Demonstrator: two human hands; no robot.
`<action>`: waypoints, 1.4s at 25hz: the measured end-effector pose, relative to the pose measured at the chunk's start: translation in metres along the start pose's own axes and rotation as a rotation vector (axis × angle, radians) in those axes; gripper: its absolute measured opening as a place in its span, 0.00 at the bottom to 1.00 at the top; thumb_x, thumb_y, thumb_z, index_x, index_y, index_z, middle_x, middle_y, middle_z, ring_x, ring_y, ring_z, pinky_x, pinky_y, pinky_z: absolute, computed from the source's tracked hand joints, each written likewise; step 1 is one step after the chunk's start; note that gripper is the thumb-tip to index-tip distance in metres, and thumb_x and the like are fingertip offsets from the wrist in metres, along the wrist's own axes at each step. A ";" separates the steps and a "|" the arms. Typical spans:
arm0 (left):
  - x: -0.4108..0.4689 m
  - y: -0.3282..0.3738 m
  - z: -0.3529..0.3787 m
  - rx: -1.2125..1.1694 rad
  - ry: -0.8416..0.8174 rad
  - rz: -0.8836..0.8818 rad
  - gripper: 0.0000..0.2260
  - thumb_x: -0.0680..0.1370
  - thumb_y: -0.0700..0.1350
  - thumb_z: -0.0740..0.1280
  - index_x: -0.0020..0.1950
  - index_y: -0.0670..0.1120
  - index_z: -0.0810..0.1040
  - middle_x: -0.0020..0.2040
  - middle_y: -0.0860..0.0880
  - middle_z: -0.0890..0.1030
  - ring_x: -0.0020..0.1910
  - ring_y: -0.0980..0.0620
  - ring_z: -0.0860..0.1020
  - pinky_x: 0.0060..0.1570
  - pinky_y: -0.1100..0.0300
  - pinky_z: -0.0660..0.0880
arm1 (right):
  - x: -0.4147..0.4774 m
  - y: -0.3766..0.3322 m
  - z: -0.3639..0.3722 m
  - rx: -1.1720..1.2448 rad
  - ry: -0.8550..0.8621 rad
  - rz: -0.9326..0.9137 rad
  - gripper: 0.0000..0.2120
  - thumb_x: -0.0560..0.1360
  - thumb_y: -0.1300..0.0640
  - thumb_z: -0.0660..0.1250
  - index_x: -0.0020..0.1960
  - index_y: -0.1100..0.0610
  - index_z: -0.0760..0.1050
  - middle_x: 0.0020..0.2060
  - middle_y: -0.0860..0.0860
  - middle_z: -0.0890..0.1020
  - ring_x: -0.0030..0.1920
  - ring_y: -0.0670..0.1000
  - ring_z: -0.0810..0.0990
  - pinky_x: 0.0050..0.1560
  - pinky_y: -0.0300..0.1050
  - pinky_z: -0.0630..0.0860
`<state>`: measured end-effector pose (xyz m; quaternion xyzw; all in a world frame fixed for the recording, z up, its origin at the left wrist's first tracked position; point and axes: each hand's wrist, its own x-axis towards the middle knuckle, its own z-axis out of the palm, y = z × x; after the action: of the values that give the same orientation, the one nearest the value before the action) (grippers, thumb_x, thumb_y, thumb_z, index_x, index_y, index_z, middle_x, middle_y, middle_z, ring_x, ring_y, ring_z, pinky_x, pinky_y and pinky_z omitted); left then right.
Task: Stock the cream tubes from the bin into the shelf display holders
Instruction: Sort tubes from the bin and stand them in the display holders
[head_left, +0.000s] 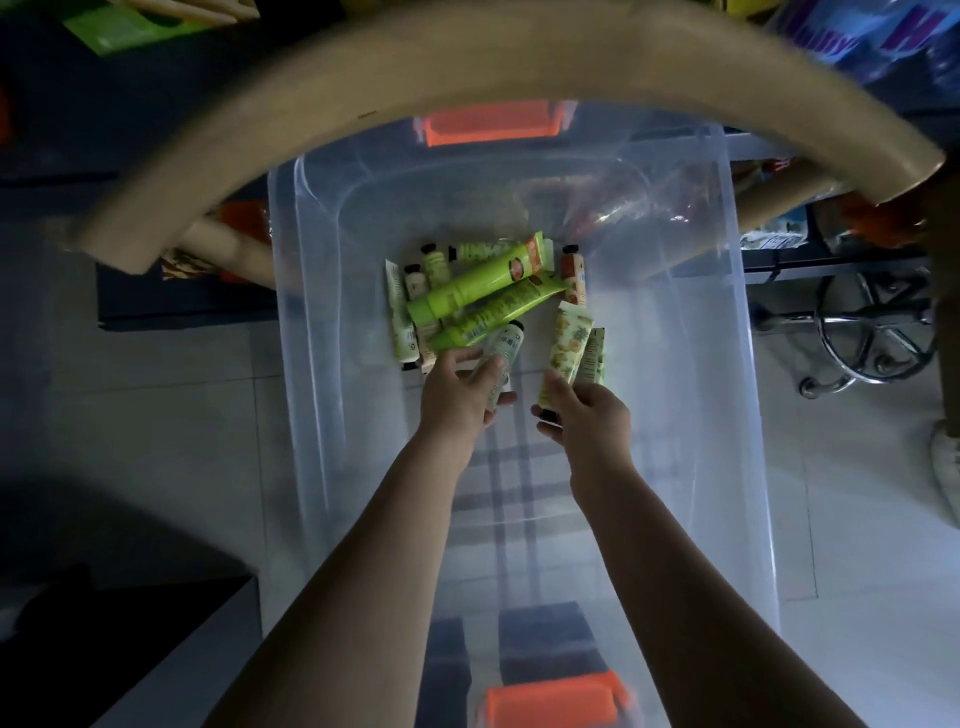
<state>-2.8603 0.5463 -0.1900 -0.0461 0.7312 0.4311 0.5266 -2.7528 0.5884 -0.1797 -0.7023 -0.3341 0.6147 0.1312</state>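
Both my hands reach into a clear plastic bin (311, 364) with orange latches. A heap of cream tubes (478, 291) lies at its far end: two large bright green ones over several small pale ones. My left hand (460, 395) holds a small pale tube with a black cap (504, 343) between thumb and fingers. My right hand (587, 415) grips two small yellow-green patterned tubes (569, 348) by their lower ends, fanned upward. A crumpled clear plastic bag (623, 208) lies at the bin's far right.
A tan shelf edge (467, 57) curves across the top, right above the bin. A chrome stool base (872, 332) stands on the tiled floor to the right, beside someone's shoe (948, 462). Dark shelving (130, 623) sits at the lower left.
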 end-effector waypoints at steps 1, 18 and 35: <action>-0.004 0.001 -0.002 -0.009 0.018 -0.002 0.08 0.76 0.45 0.68 0.53 0.47 0.71 0.48 0.45 0.81 0.27 0.59 0.80 0.22 0.69 0.68 | -0.004 -0.001 -0.002 0.012 -0.007 0.009 0.07 0.75 0.55 0.67 0.42 0.58 0.75 0.37 0.53 0.80 0.39 0.51 0.82 0.40 0.43 0.79; -0.051 0.048 -0.017 -0.347 0.036 0.029 0.16 0.77 0.40 0.65 0.63 0.39 0.67 0.57 0.41 0.72 0.56 0.47 0.75 0.53 0.49 0.77 | -0.052 -0.047 -0.019 0.034 -0.010 -0.128 0.06 0.74 0.55 0.70 0.43 0.57 0.75 0.37 0.51 0.79 0.37 0.48 0.79 0.39 0.41 0.76; -0.289 0.266 -0.105 -0.292 -0.399 0.615 0.07 0.81 0.34 0.55 0.52 0.41 0.71 0.49 0.44 0.81 0.43 0.52 0.81 0.41 0.63 0.78 | -0.284 -0.253 -0.038 0.192 -0.264 -0.670 0.07 0.72 0.58 0.72 0.47 0.59 0.77 0.37 0.54 0.79 0.39 0.50 0.77 0.47 0.46 0.73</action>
<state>-2.9484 0.5290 0.2067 0.1855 0.5253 0.6687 0.4925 -2.8004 0.6055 0.1993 -0.4534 -0.5002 0.6515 0.3462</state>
